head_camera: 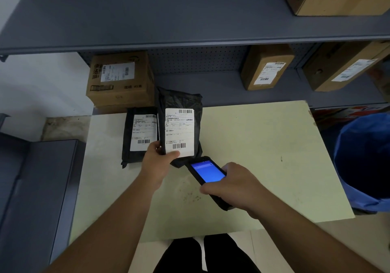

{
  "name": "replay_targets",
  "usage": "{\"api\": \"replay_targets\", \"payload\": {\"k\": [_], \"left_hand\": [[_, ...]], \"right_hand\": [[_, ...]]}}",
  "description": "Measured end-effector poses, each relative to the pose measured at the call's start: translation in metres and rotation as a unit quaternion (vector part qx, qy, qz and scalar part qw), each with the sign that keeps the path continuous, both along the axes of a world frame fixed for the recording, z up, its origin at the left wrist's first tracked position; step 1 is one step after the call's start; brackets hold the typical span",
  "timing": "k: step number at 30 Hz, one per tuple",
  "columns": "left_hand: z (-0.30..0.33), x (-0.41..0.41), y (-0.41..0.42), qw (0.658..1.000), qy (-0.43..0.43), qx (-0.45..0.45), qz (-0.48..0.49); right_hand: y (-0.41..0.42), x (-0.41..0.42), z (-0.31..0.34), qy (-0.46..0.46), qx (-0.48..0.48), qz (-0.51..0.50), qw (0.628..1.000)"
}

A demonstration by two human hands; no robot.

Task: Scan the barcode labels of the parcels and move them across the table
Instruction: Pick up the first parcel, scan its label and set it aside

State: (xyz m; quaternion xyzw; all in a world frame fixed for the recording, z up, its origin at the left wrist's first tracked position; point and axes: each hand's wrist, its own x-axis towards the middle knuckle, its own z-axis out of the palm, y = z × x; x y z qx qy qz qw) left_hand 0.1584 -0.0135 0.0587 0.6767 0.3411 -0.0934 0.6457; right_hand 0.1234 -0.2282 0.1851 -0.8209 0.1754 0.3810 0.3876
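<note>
L hand (157, 158) grips the near edge of a black plastic mailer bag w/ white barcode label (179, 126), tilted up over the pale yellow table (263, 146). R hand (231, 185) is wrapped round a black handheld scanner w/ lit blue screen (207, 171), just near of the label. Second black mailer bag (139, 135) lies flat just left. Brown cardboard box (120, 78) sits far left.

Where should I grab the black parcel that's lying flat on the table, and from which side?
Probably by its near bottom edge, coming from the left. The flat black parcel lies label up, and its right side is overlapped by the held parcel in the left hand, while the cardboard box crowds its far end.
</note>
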Motion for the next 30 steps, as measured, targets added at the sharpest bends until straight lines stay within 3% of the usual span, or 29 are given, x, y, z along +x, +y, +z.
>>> {"api": "replay_targets", "payload": {"k": [19,30], "left_hand": [[-0.023,0.031,-0.075,0.995,0.043,-0.035,-0.083],[-0.036,0.058,-0.151,0.985,0.127,-0.079,-0.085]], "right_hand": [[-0.061,0.011,-0.002,-0.012,0.009,-0.065,0.998],[-0.114,0.03,-0.006,-0.019,0.0,-0.098,0.995]]}}
